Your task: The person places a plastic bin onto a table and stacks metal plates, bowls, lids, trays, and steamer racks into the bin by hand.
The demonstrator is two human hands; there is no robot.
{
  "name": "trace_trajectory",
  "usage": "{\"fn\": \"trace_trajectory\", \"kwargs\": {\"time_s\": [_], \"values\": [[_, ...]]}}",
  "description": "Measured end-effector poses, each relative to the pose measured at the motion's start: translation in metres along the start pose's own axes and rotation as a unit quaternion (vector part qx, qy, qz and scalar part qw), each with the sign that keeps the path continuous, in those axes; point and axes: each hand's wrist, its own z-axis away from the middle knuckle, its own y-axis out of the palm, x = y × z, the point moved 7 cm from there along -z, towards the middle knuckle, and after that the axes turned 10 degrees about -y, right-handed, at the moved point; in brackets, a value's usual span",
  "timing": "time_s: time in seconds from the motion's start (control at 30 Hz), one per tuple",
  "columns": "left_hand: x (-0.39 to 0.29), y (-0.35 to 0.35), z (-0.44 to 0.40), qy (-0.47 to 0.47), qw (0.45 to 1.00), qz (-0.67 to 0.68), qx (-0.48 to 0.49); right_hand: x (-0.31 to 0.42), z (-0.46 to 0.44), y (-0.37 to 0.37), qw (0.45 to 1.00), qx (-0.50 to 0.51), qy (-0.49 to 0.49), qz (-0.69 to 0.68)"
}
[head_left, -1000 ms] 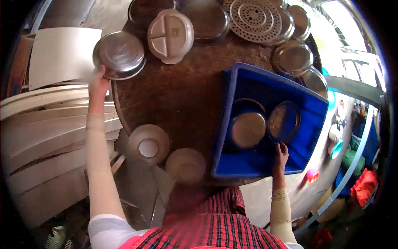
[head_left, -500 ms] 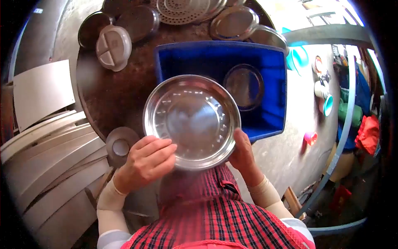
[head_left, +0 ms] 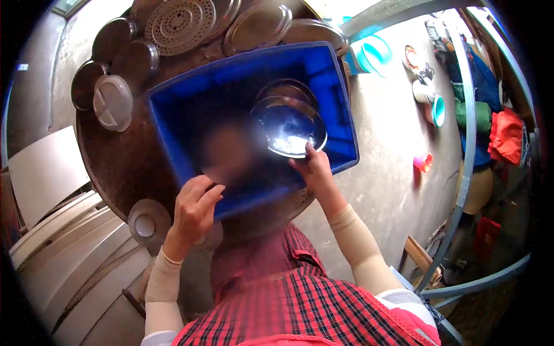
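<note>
The blue bin [head_left: 344, 124] stands tilted in view on the round brown table [head_left: 109, 164]. Inside it, at the right, my right hand [head_left: 316, 170] grips the near rim of a shiny metal pan [head_left: 288, 127], thumb over the edge. Another metal pan [head_left: 287, 88] lies partly hidden behind this one. At the bin's near left side, the fingers of my left hand [head_left: 196, 209] are pinched at the edge of a blurred brownish round pan [head_left: 231, 151], whose outline is smeared.
Several metal lids and pans [head_left: 258, 29], a perforated steel plate [head_left: 180, 26] and a white divided dish [head_left: 113, 102] lie along the table's far and left edges. A pale bowl [head_left: 149, 224] sits at the near left edge. A metal frame [head_left: 466, 132] rises on the right.
The shiny pan held in both hands before my body has gone down into the bin, with only my right hand on it. My left hand has moved off it to the blurred pan.
</note>
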Motion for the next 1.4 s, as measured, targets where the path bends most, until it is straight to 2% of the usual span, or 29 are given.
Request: {"fn": "trace_trajectory", "kwargs": {"time_s": [0.17, 0.2, 0.3, 0.33, 0.37, 0.43, 0.53, 0.57, 0.6, 0.63, 0.67, 0.7, 0.77, 0.83, 0.87, 0.9, 0.93, 0.97, 1.0, 1.1, 1.13, 1.23, 1.27, 1.3, 1.37, 1.4], "values": [[0.007, 0.005, 0.007, -0.028, 1.0, -0.001, 0.01, -0.033, -0.048, -0.027, 0.995, -0.038, 0.017, -0.086], [0.008, 0.004, 0.008, -0.034, 0.999, -0.004, 0.009, -0.034, -0.04, -0.028, 0.992, -0.066, 0.069, -0.078], [0.024, -0.01, 0.012, -0.075, 0.997, -0.017, -0.022, -0.027, -0.028, -0.036, 0.988, -0.116, 0.025, 0.097], [0.031, -0.018, 0.012, -0.085, 0.996, -0.014, -0.036, -0.013, -0.016, -0.021, 0.984, -0.053, -0.03, 0.165], [0.04, -0.027, 0.013, -0.086, 0.995, -0.026, -0.051, -0.01, -0.017, -0.022, 0.926, -0.014, -0.161, 0.34], [0.065, -0.047, 0.013, -0.115, 0.986, -0.032, -0.114, 0.022, 0.021, 0.031, 0.784, 0.072, -0.353, 0.506], [0.13, -0.078, 0.01, -0.243, 0.951, -0.011, -0.188, 0.011, 0.058, 0.051, 0.668, 0.108, -0.462, 0.574], [0.166, -0.083, 0.014, -0.283, 0.93, 0.077, -0.221, 0.001, 0.06, 0.056, 0.616, 0.142, -0.434, 0.641], [0.191, -0.09, 0.011, -0.337, 0.908, 0.076, -0.237, -0.009, 0.061, 0.056, 0.559, 0.177, -0.408, 0.7], [0.223, -0.093, 0.009, -0.348, 0.895, 0.098, -0.26, -0.012, 0.067, 0.051, 0.53, 0.139, -0.492, 0.676], [0.239, -0.102, -0.003, -0.341, 0.903, 0.045, -0.257, -0.003, 0.071, 0.057, 0.56, 0.136, -0.495, 0.65], [0.272, -0.1, -0.011, -0.361, 0.89, 0.116, -0.253, -0.016, 0.066, 0.043, 0.558, 0.102, -0.523, 0.636], [0.327, -0.088, -0.028, -0.424, 0.828, 0.263, -0.256, -0.026, 0.07, 0.037, 0.491, 0.118, -0.516, 0.691], [0.36, -0.074, -0.05, -0.497, 0.779, 0.31, -0.222, -0.026, 0.068, 0.047, 0.516, 0.144, -0.48, 0.695], [0.358, -0.078, -0.069, -0.435, 0.858, 0.164, -0.216, -0.023, 0.067, 0.049, 0.527, 0.155, -0.461, 0.697], [0.345, -0.079, -0.092, -0.359, 0.911, 0.014, -0.204, -0.022, 0.067, 0.049, 0.53, 0.158, -0.462, 0.693], [0.347, -0.078, -0.104, -0.313, 0.916, -0.054, -0.246, -0.021, 0.066, 0.05, 0.533, 0.161, -0.463, 0.689], [0.348, -0.077, -0.114, -0.266, 0.913, -0.122, -0.285, -0.02, 0.067, 0.051, 0.538, 0.164, -0.463, 0.685], [0.353, -0.084, -0.115, -0.302, 0.852, -0.277, -0.325, -0.023, 0.063, 0.05, 0.529, 0.177, -0.401, 0.727], [0.4, -0.11, -0.093, -0.482, 0.744, -0.199, -0.418, -0.018, 0.067, 0.054, 0.544, 0.176, -0.393, 0.72], [0.415, -0.111, -0.083, -0.506, 0.744, -0.207, -0.384, -0.017, 0.068, 0.056, 0.543, 0.182, -0.39, 0.721], [0.426, -0.108, -0.066, -0.469, 0.751, -0.359, -0.294, -0.019, 0.069, 0.055, 0.537, 0.191, -0.402, 0.716], [0.442, -0.104, -0.054, -0.512, 0.76, -0.27, -0.293, -0.023, 0.07, 0.046, 0.532, 0.188, -0.416, 0.713], [0.456, -0.101, -0.045, -0.508, 0.785, -0.207, -0.288, -0.024, 0.07, 0.043, 0.525, 0.185, -0.431, 0.71], [0.478, -0.099, -0.033, -0.491, 0.823, -0.075, -0.277, -0.025, 0.067, 0.044, 0.53, 0.188, -0.383, 0.733], [0.478, -0.104, -0.024, -0.526, 0.798, -0.071, -0.286, -0.026, 0.066, 0.045, 0.532, 0.189, -0.36, 0.743]]}}
